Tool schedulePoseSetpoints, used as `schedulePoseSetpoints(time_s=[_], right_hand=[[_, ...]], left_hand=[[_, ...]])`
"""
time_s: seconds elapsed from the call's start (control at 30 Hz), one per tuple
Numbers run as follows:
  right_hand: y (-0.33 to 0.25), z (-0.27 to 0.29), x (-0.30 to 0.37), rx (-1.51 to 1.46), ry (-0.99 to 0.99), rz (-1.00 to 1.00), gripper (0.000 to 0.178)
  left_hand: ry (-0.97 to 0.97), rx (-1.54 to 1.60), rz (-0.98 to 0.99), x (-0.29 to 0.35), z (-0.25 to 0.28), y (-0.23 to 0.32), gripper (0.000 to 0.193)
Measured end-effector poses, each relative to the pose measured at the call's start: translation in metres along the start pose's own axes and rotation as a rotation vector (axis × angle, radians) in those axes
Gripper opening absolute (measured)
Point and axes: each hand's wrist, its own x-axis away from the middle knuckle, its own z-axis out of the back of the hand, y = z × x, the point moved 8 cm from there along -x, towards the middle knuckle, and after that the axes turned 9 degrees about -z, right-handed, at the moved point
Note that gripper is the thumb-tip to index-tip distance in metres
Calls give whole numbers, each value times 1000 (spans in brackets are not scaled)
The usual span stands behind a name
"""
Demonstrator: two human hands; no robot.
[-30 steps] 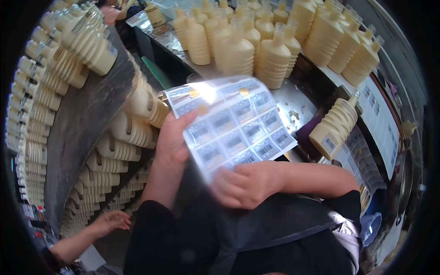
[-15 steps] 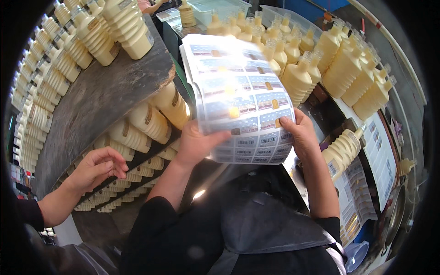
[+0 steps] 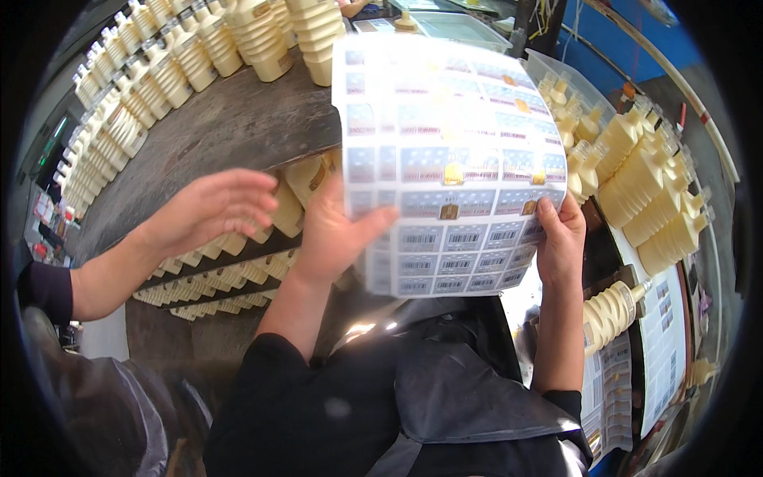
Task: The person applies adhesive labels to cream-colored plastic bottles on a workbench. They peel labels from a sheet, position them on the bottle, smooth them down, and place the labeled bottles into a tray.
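A stack of label sheets is held up in front of my chest, bowed and shiny with glare over its upper part. Small picture labels cover most of it, with rows of barcodes along the lower edge. My left hand grips the left edge, thumb lying across the front. On the opposite edge, my right hand pinches the sheets, thumb in front. Another person's hand reaches in from the left with fingers stretched, holding nothing, near my left hand but apart from the sheets.
Cream ribbed bottles crowd the dark tabletop at left, with more on shelves below. More bottles stand at right. One bottle lies beside printed sheets. Clear plastic tubs sit at the back.
The view has swung left. The stack appears farther right and faces me more squarely, still in both my hands. The other person's hand has risen and come closer to my left hand.
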Motion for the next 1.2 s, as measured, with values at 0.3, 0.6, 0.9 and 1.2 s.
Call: schedulePoseSetpoints(time_s=[0.3, 0.6, 0.9, 1.2], right_hand=[[3, -35, -28, -50, -106, -37, 25], [-12, -39, -50, -165, -41, -20, 25], [-51, -14, -82, -130, 49, 95, 37], [-123, 116, -180, 108, 356, 112, 31]], left_hand=[[220, 50, -23, 0, 15, 23, 44], [358, 117, -128, 7, 48, 67, 45], [667, -104, -316, 17, 132, 111, 54], [235, 473, -264, 23, 196, 121, 47]])
